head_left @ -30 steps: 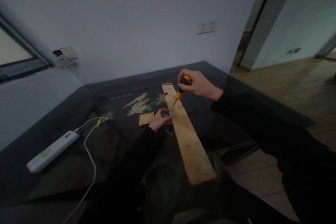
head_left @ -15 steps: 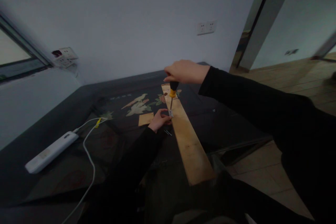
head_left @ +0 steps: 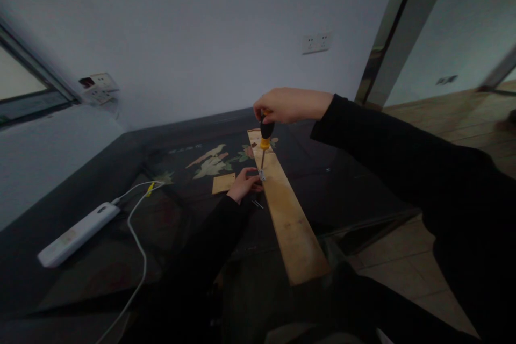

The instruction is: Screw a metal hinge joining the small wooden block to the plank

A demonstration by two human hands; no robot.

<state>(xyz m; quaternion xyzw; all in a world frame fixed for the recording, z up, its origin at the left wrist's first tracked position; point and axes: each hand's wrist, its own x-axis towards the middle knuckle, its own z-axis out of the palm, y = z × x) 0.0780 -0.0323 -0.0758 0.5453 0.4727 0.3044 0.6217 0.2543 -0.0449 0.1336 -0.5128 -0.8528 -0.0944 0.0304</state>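
Observation:
My right hand [head_left: 278,105] is closed around the top of a screwdriver [head_left: 266,130] with a black and yellow handle, held upright. Its thin shaft points down to a small silver metal bracket [head_left: 262,175] on the left edge of a long wooden plank [head_left: 292,215]. Beside that edge, my left hand [head_left: 245,185] pinches the bracket from the left, fingers curled. Any screw under the tip is too small to make out. A few loose screws [head_left: 257,204] lie on the table just below my left hand.
The plank lies lengthwise on a dark table [head_left: 173,226] and overhangs its near edge. A small square wooden piece [head_left: 223,183] lies left of my left hand. Farther left are a white power strip [head_left: 78,234] and its cable [head_left: 137,239]. A wall [head_left: 209,37] stands behind.
My right hand has shifted slightly up and to the right, its grip loosened and turned on the handle, so more of the handle shows. My left hand has stayed nearly in place.

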